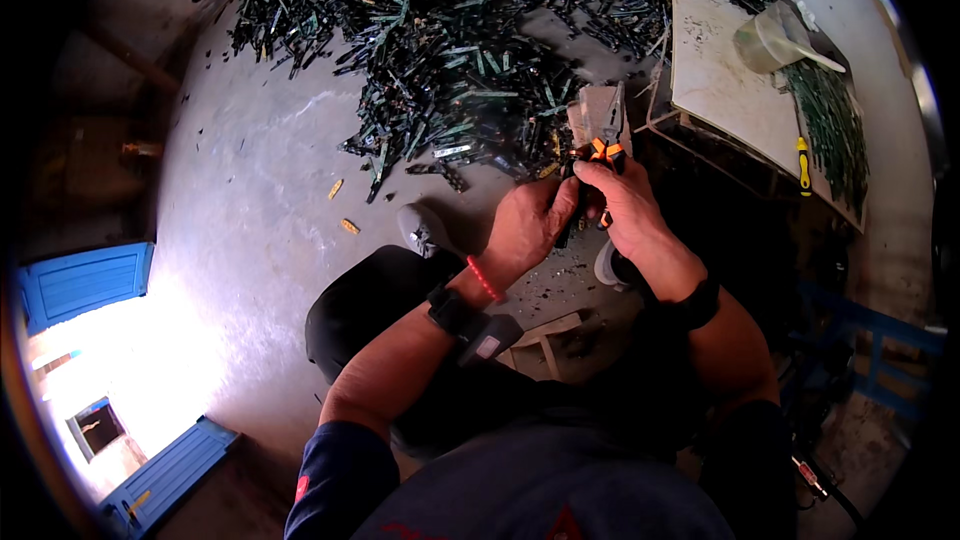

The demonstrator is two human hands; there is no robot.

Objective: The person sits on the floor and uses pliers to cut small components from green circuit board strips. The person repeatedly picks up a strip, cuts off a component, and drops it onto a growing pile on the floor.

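Note:
In my right hand [626, 199] is a pair of long-nose pliers [609, 139] with orange and black handles, its jaws pointing away from me. Close beside it, my left hand [534, 221] grips a narrow dark strip [562, 234], whose exact kind I cannot tell. Both hands meet over the floor, between my shoes. Just beyond them stands a brown block [592, 106], partly hidden by the pliers. A large heap of dark and green strips [465, 67], which look like circuit-board pieces, spreads ahead of my hands.
At the right, a pale board table [720, 90] carries a translucent plastic scoop [772, 41], a bundle of green strips [829, 127] and a yellow-handled tool [804, 165]. Small yellow pieces [349, 226] lie on the concrete floor. A wooden frame [551, 334] lies near my legs; blue door panels [86, 281] stand left.

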